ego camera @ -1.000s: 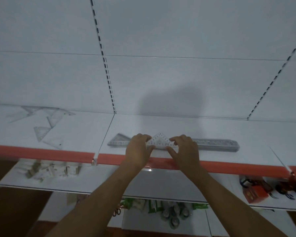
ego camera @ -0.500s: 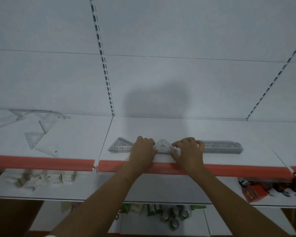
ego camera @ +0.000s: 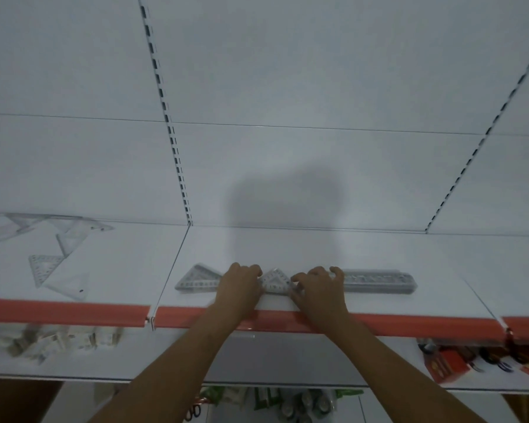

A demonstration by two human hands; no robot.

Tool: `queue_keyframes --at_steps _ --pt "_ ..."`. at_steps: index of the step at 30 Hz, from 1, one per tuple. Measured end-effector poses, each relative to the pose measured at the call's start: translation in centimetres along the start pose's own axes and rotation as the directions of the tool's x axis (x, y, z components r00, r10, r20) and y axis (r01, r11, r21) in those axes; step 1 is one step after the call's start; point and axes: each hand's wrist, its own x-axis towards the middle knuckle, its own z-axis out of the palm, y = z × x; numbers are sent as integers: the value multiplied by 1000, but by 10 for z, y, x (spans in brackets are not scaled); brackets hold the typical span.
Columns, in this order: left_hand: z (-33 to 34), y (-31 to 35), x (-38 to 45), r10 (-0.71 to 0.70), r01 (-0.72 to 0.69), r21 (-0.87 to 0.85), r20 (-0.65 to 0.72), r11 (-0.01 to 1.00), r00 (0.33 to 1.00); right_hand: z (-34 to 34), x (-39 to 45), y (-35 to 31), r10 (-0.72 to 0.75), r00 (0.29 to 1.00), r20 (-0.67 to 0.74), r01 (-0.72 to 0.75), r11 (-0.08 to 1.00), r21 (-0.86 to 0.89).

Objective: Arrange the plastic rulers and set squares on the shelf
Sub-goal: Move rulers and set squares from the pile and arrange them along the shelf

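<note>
Set square (ego camera: 275, 280) lay flat on the shelf (ego camera: 287, 248), apex at twelve o'clock, between both hands; left fingers (ego camera: 251, 270) and right fingers (ego camera: 300, 277) curled, pinching its corners.

Both hands on the white shelf (ego camera: 318, 248), near its red front edge strip (ego camera: 74, 314). Left hand (ego camera: 240, 286) and right hand (ego camera: 318, 288) flank a small clear set square (ego camera: 276, 280), fingers curled onto its two ends; it lies flat, apex pointing to the back wall. Second set square (ego camera: 197, 280) lies flat just left of the left hand. Stack of clear rulers (ego camera: 379, 282) lies flat, extending right from under the right hand's fingers. Loose set squares (ego camera: 48, 264) scattered on the left shelf bay. Lower shelf: white packets (ego camera: 58, 340) left, red packs (ego camera: 449, 366) right. Blurred items below.
</note>
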Motion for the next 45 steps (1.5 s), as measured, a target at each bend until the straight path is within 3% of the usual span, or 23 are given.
queue_keyframes --at_steps 10,30,32,34,36,38,45 --pt "-8 5 2 13 -28 176 85 984 996 0 5 3 -66 998 22 68 995 -76" --pt "-20 22 -10 -75 67 179 40 982 996 -25 15 4 -146 961 235 166 984 -69" --pt "-24 19 -16 -91 87 176 12 981 996 -32 17 3 -169 962 213 190 978 -81" --pt "-30 13 -26 -110 111 149 -14 982 994 -40 22 -3 -194 977 93 199 979 -52" --pt "-39 3 -39 -148 152 78 -50 985 988 -43 29 -19 -213 977 -20 214 974 72" --pt "-51 -14 -55 -202 206 39 -92 978 975 -43 33 -46 -244 970 -24 244 949 199" --pt "-102 -112 -138 -377 390 5 -245 921 893 -43 24 -198 -464 884 -54 451 820 352"
